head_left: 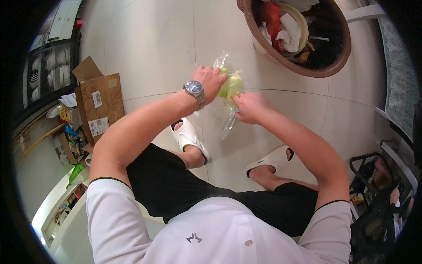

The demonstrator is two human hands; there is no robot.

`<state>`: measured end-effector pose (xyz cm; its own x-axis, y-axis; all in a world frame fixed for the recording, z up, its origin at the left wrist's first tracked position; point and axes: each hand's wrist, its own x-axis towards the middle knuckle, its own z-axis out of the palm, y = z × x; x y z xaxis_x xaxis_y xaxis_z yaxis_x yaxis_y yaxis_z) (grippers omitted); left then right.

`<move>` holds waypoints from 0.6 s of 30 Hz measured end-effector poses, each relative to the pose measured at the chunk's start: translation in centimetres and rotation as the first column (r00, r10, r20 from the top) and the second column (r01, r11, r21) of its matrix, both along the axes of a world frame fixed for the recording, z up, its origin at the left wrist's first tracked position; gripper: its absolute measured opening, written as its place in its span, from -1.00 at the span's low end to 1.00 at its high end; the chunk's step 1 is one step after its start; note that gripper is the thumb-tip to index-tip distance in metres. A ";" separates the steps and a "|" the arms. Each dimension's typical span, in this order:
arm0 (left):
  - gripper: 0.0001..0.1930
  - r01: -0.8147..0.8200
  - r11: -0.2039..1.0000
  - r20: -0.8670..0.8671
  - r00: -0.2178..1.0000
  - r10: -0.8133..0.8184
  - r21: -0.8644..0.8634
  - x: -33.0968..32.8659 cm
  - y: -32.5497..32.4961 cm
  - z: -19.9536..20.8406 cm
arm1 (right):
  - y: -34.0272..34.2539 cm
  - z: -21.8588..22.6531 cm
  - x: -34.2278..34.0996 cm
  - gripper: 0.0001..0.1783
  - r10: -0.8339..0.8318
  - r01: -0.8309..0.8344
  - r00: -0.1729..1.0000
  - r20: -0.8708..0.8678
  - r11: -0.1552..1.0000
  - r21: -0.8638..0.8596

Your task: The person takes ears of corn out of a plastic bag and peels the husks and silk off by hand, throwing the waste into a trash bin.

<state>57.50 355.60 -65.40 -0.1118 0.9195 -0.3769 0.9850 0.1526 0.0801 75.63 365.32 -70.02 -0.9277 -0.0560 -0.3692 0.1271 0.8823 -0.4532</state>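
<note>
Between my hands is a clear plastic bag (227,119) with light green, rounded produce (233,86) in it; I cannot tell its exact kind. My left hand (210,82), below a metal wristwatch (194,89), has its fingers curled onto the bag's upper left side. From the lower right, my right hand (251,107) pinches the bag near the green pieces, its back a little smeared by motion. The bag's loose end hangs down, crumpled, over the floor between my feet.
A big brown tub (281,57) at the upper right holds a smaller bin with a red bag and white tissue. An open cardboard box (103,103) stands at left. White sandals (190,140) are on my feet. A black-framed cart (373,185) stands at right.
</note>
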 end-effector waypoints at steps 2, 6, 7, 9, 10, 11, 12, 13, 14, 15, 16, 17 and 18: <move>-0.82 0.103 0.978 -0.002 0.995 -0.104 0.184 0.9 -0.1 -0.2 | -1.3 -0.6 -0.7 -0.72 0.012 -0.004 0.997 0.083 0.995 -0.097; -0.88 0.051 0.985 0.120 0.992 -0.032 -0.162 1.6 0.7 -0.7 | -5.8 0.0 -3.3 -0.69 0.080 -0.028 0.985 0.151 0.948 -0.317; -0.86 0.047 0.980 0.121 0.992 -0.023 -0.194 1.4 0.3 -1.2 | -6.7 0.6 -3.3 -0.68 0.082 -0.045 0.993 0.088 0.932 -0.361; -0.82 0.031 0.963 0.120 0.993 0.001 -0.267 0.3 -0.5 -2.0 | -7.1 2.5 -3.1 -0.70 0.034 0.021 0.988 0.153 0.939 -0.344; -0.79 -0.008 0.978 0.109 0.994 0.031 -0.207 -0.7 -0.5 -2.2 | -6.8 3.2 -3.1 -0.71 0.004 0.057 0.983 0.182 0.942 -0.332; -0.77 -0.048 0.988 0.099 0.993 0.063 -0.145 -1.9 -0.6 -2.3 | -6.4 2.9 -2.8 -0.77 0.030 0.024 0.977 0.212 0.968 -0.250; -0.74 -0.082 0.994 0.094 0.992 0.089 -0.079 -2.6 -0.5 -2.3 | -5.9 2.0 -1.7 -0.78 0.050 -0.027 0.988 0.145 0.988 -0.155; -0.68 -0.102 0.992 0.056 0.993 0.106 -0.068 -3.1 0.1 -1.8 | -5.3 0.8 -0.7 -0.79 0.073 -0.069 0.994 0.078 0.996 -0.053; -0.68 -0.089 0.994 0.037 0.995 0.092 -0.068 -3.4 0.3 -1.7 | -5.0 -0.3 0.1 -0.80 0.104 -0.105 0.994 0.014 0.993 0.053; -0.67 -0.084 0.994 0.017 0.996 0.086 -0.073 -3.8 0.0 -2.0 | -4.9 -0.1 0.0 -0.82 0.147 -0.151 0.986 0.080 0.988 0.038; -0.67 -0.084 0.993 -0.001 0.996 0.084 -0.082 -3.9 -0.4 -1.9 | -4.7 0.7 -0.1 -0.84 0.196 -0.200 0.969 0.148 0.980 0.016; -0.67 -0.104 0.991 -0.011 0.995 0.103 -0.085 -4.1 -0.7 -1.9 | -4.6 1.6 -0.2 -0.86 0.244 -0.248 0.946 0.213 0.969 -0.009; -0.69 -0.132 0.986 -0.030 0.991 0.129 -0.103 -4.4 -0.8 -1.7 | -4.4 2.3 0.1 -0.85 0.291 -0.304 0.928 0.231 0.953 0.020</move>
